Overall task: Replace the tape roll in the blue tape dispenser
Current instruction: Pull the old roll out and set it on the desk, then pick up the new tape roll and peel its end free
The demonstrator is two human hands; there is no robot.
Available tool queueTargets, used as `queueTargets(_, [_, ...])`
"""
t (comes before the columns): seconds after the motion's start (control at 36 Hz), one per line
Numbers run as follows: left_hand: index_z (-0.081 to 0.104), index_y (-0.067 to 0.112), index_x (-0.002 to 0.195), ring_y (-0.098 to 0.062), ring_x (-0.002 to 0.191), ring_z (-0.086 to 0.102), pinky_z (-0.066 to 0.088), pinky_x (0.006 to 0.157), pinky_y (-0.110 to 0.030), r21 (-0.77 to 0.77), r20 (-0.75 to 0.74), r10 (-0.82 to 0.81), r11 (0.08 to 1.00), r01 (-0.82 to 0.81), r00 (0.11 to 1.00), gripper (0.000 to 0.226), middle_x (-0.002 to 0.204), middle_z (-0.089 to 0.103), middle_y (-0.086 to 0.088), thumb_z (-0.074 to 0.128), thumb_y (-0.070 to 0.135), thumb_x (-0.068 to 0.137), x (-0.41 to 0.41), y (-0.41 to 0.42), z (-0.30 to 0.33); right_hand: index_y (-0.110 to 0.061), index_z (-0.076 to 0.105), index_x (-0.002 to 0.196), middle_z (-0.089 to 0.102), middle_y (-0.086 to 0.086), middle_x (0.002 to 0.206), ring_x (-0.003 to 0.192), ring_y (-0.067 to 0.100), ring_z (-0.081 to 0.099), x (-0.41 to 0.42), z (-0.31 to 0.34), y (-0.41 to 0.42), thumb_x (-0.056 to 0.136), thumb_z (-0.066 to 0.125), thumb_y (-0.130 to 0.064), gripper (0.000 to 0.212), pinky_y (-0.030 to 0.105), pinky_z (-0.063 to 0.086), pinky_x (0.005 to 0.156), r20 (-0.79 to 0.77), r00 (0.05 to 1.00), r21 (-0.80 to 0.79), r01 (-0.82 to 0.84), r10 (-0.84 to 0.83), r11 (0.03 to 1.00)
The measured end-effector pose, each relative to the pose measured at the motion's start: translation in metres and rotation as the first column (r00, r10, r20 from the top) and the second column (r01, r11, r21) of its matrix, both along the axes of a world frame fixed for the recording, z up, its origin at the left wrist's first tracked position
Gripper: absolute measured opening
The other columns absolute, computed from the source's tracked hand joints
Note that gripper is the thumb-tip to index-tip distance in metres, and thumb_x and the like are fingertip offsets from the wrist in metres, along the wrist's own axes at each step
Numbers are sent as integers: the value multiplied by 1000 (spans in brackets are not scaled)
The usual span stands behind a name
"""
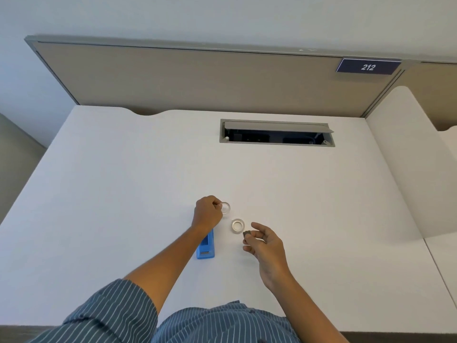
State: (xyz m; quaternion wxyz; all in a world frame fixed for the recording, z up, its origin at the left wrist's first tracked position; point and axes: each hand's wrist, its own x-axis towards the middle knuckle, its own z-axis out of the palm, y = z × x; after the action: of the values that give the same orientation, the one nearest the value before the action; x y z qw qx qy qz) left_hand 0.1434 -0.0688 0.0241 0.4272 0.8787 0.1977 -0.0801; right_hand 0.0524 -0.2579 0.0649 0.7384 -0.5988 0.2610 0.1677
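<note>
The blue tape dispenser [206,246] lies flat on the white desk [123,184], partly under my left forearm. My left hand [207,214] pinches a thin, clear, nearly used-up tape ring [225,208] just above the desk, beyond the dispenser. A fuller clear tape roll [238,226] lies flat on the desk to the right of that ring. My right hand [264,246] hovers right of the dispenser, thumb and fingers holding a small dark grey piece [246,234], close to the full roll.
An open cable hatch [277,133] with a raised grey lid is set into the desk's far middle. A beige partition [197,78] with a "212" label [368,67] stands behind it. Another desk [408,169] adjoins on the right.
</note>
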Motion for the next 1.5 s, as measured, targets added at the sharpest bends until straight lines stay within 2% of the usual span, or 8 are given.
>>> queueTargets(0.19, [77, 8, 95, -29, 81, 77, 67, 82, -45, -49, -71, -3, 999, -1, 997, 13, 96, 78, -10, 65, 5, 96, 10, 3, -13, -17, 72, 123, 74, 27, 121, 97, 28, 73, 0, -4, -8, 95, 77, 2, 35, 37, 63, 81, -29, 999, -7, 17, -17, 1000])
queueTargets(0.53, [74, 5, 95, -26, 71, 79, 69, 75, -44, -109, -79, 27, 993, -35, 997, 5, 92, 77, -11, 71, 9, 96, 12, 3, -12, -16, 73, 123, 73, 27, 120, 97, 28, 73, 6, -12, -9, 94, 79, 1, 34, 36, 63, 80, -51, 998, -12, 42, -43, 999])
queueTargets(0.69, [71, 7, 120, -27, 108, 66, 52, 94, -30, 67, 51, -144, 988, 141, 988, 23, 117, 68, -11, 65, 11, 98, 2, 0, -16, -13, 74, 121, 72, 18, 108, 95, 29, 72, 8, -14, -10, 94, 80, 1, 31, 38, 63, 81, -52, 996, 7, 74, -74, 997])
queueTargets(0.81, [67, 11, 131, -26, 120, 59, 50, 105, -33, 66, 123, -421, 907, 416, 899, 41, 127, 62, -10, 61, 1, 92, -9, -3, -17, -10, 74, 120, 71, 16, 107, 93, 28, 70, 7, -15, -10, 94, 79, 3, 30, 39, 62, 82, -48, 995, 7, 85, -85, 996])
queueTargets(0.94, [53, 17, 150, -31, 136, 47, 43, 116, -45, 169, 9, -693, 711, 682, 721, 72, 149, 51, -8, 65, 6, 80, -13, -9, -17, -10, 74, 120, 71, 16, 107, 92, 27, 71, 6, -16, -11, 93, 79, 3, 30, 40, 62, 82, -43, 995, 10, 90, -89, 996])
queueTargets(1.14, [41, 21, 160, -24, 141, 43, 40, 119, -36, 259, -87, -790, 571, 779, 607, 79, 155, 47, -4, 74, 10, 89, -15, -21, -14, -10, 74, 119, 72, 16, 107, 94, 27, 71, 3, -13, -14, 94, 78, 3, 29, 37, 62, 79, -33, 995, 7, 96, -96, 995])
queueTargets(1.36, [52, 22, 153, -23, 129, 51, 46, 109, -37, 293, -76, -769, 591, 751, 635, 61, 143, 54, -2, 72, 22, 96, -16, -22, -14, -11, 74, 119, 73, 27, 119, 95, 27, 71, 4, -12, -18, 93, 78, 4, 30, 38, 62, 81, -29, 993, -2, 112, -112, 994])
queueTargets(1.5, [63, 20, 140, -21, 124, 56, 48, 109, -42, 77, 32, -619, 785, 615, 785, 53, 133, 60, -3, 77, 28, 90, -19, -20, -13, -13, 75, 118, 72, 21, 112, 95, 27, 72, 4, -8, -18, 94, 78, 1, 28, 40, 63, 81, -22, 994, 0, 111, -110, 994])
